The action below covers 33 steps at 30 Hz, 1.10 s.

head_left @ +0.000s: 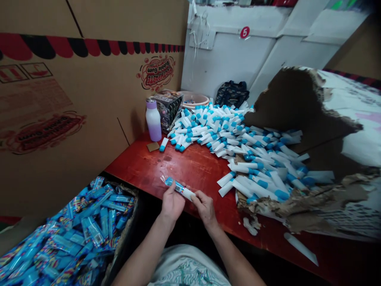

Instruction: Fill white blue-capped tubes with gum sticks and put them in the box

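Note:
A white tube (188, 193) is held over the front edge of the red table, its blue-looking end pointing away to the left. Around that end is a small clear and printed plastic wrapper (171, 182), which sticks out past the tube. My left hand (172, 203) is closed on the wrapper, thumb on top. With thumb and fingers, my right hand (204, 207) pinches the bare white end of the tube. To the right of both hands lies a big heap of white tubes with blue caps (220, 127).
At lower left, a box (135, 198) is full of blue wrapped packs (92, 230). A torn carton (300, 190) spills tubes at right. A purple bottle (153, 121), a dark box (168, 105), a pink basin (195, 97) and a dark bag (232, 94) stand behind.

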Tool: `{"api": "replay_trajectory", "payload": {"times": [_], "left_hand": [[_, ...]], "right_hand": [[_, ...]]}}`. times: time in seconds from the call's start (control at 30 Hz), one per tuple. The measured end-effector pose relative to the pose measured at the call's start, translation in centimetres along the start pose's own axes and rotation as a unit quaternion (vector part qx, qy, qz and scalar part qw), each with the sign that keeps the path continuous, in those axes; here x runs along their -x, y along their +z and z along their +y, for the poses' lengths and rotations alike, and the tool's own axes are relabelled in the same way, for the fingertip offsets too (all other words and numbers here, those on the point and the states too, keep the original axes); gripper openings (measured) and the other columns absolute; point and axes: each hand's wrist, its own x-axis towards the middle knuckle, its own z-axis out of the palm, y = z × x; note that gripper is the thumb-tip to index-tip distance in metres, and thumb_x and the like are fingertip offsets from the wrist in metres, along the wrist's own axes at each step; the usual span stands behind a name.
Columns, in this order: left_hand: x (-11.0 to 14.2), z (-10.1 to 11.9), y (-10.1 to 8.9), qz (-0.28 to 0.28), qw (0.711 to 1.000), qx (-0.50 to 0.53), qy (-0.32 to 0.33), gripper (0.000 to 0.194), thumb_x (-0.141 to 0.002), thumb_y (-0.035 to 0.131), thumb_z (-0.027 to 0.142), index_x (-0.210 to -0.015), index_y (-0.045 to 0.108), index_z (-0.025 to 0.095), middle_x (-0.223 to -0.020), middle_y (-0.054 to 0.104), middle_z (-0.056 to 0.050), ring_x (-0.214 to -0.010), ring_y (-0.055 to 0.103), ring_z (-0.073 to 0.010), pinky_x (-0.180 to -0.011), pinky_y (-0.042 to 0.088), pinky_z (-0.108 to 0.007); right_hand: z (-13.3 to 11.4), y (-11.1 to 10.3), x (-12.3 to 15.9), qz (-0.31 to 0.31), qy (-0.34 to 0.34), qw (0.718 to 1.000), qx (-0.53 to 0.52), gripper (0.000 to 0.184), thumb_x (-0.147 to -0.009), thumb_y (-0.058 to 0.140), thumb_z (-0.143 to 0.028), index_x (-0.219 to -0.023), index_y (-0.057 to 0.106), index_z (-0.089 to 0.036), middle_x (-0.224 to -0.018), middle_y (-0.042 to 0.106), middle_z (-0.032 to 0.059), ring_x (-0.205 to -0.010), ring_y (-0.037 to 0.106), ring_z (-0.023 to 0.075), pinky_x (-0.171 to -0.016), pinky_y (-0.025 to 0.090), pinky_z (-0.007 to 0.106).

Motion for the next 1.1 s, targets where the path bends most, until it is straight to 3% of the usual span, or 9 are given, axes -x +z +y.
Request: {"api": "replay_trajectory", "payload": {"times": [0.13, 0.27, 0.37, 0.47, 0.67, 0.77, 0.87, 0.93, 1.1], "left_hand": [[0.1, -0.6, -0.3, -0.003, 0.999, -0.001, -0.042, 0.021, -0.088, 0.048, 0.020, -0.073, 0.061, 0.014, -0.071, 0.063, -0.006, -0.070, 0.062, -0.0166, -0.075, 0.052, -0.032], [0.0, 0.1, -0.6, 0.025, 0.999, 0.008, -0.045, 0.024, -0.089, 0.046, 0.021, -0.071, 0.059, 0.014, -0.070, 0.061, -0.006, -0.071, 0.061, -0.0174, -0.076, 0.051, -0.034], [0.0, 0.5, -1.0, 0.018, 0.999, 0.019, -0.042, 0.025, -0.091, 0.045, 0.021, -0.072, 0.060, 0.014, -0.071, 0.061, -0.006, -0.071, 0.061, -0.0169, -0.074, 0.051, -0.032], [0.2, 0.7, -1.4, 0.011, 0.999, 0.026, -0.033, 0.027, -0.091, 0.044, 0.021, -0.071, 0.060, 0.014, -0.071, 0.061, -0.006, -0.070, 0.060, -0.0152, -0.072, 0.051, -0.028], [0.3, 1.4, -2.2, 0.027, 0.999, 0.046, -0.005, 0.026, -0.091, 0.044, 0.017, -0.072, 0.061, 0.014, -0.071, 0.062, -0.006, -0.069, 0.061, -0.0127, -0.073, 0.053, -0.026], [0.0, 2.6, -2.5, 0.042, 0.998, 0.047, 0.018, 0.022, -0.089, 0.047, 0.016, -0.072, 0.061, 0.014, -0.070, 0.063, -0.006, -0.066, 0.061, -0.0136, -0.071, 0.054, -0.028], [-0.2, 5.1, -3.1, 0.064, 0.995, 0.022, 0.080, 0.009, -0.080, 0.056, 0.009, -0.075, 0.062, 0.015, -0.072, 0.066, -0.008, -0.069, 0.065, -0.0179, -0.072, 0.055, -0.034], [0.1, 7.5, -4.0, 0.085, 0.985, 0.001, 0.150, 0.014, -0.071, 0.063, 0.006, -0.079, 0.062, 0.017, -0.076, 0.068, -0.007, -0.072, 0.067, -0.0209, -0.074, 0.055, -0.038], [2.1, 14.4, -8.3, 0.194, 0.912, -0.086, 0.352, 0.036, -0.058, 0.072, 0.014, -0.090, 0.064, 0.027, -0.085, 0.071, 0.000, -0.082, 0.068, -0.0225, -0.076, 0.056, -0.035]], "right_hand": [[-0.2, 1.2, -0.6, -0.021, -0.008, 0.999, -0.029, 0.034, -0.083, 0.055, -0.043, -0.059, 0.054, -0.019, -0.059, 0.051, -0.0038, -0.057, 0.046, 0.0112, -0.056, 0.037, 0.022], [0.2, 1.4, -1.3, -0.106, 0.024, 0.988, -0.109, 0.030, -0.079, 0.059, -0.047, -0.066, 0.060, -0.020, -0.057, 0.053, -0.0035, -0.052, 0.047, 0.0114, -0.052, 0.038, 0.022], [0.6, 1.8, -1.8, -0.112, 0.045, 0.984, -0.128, 0.032, -0.077, 0.061, -0.046, -0.060, 0.058, -0.019, -0.054, 0.053, -0.0033, -0.049, 0.046, 0.0106, -0.049, 0.037, 0.022], [0.6, 2.5, -2.1, -0.108, 0.054, 0.988, -0.096, 0.035, -0.077, 0.061, -0.045, -0.056, 0.056, -0.018, -0.052, 0.052, -0.0038, -0.046, 0.044, 0.0096, -0.045, 0.033, 0.021], [0.1, 4.7, -2.3, -0.059, -0.051, 0.996, 0.049, 0.028, -0.083, 0.057, -0.040, -0.068, 0.068, -0.019, -0.064, 0.063, -0.0008, -0.060, 0.055, 0.0144, -0.059, 0.041, 0.023], [0.4, 5.7, -2.9, -0.088, -0.077, 0.991, 0.063, 0.030, -0.086, 0.054, -0.040, -0.069, 0.067, -0.020, -0.063, 0.062, -0.0008, -0.059, 0.054, 0.0147, -0.055, 0.038, 0.023], [0.8, 6.6, -5.0, -0.110, -0.112, 0.984, 0.083, 0.039, -0.088, 0.051, -0.042, -0.058, 0.058, -0.019, -0.053, 0.051, -0.0033, -0.051, 0.045, 0.0119, -0.049, 0.031, 0.022], [0.4, 7.1, -7.3, -0.090, -0.145, 0.978, 0.119, 0.039, -0.088, 0.050, -0.040, -0.056, 0.054, -0.019, -0.053, 0.047, -0.0036, -0.051, 0.043, 0.0116, -0.050, 0.031, 0.022], [-2.6, 9.1, -15.5, -0.090, -0.224, 0.935, 0.260, 0.023, -0.091, 0.042, -0.023, -0.092, 0.065, -0.021, -0.090, 0.058, 0.0053, -0.081, 0.056, 0.0175, -0.075, 0.042, 0.026]]}}
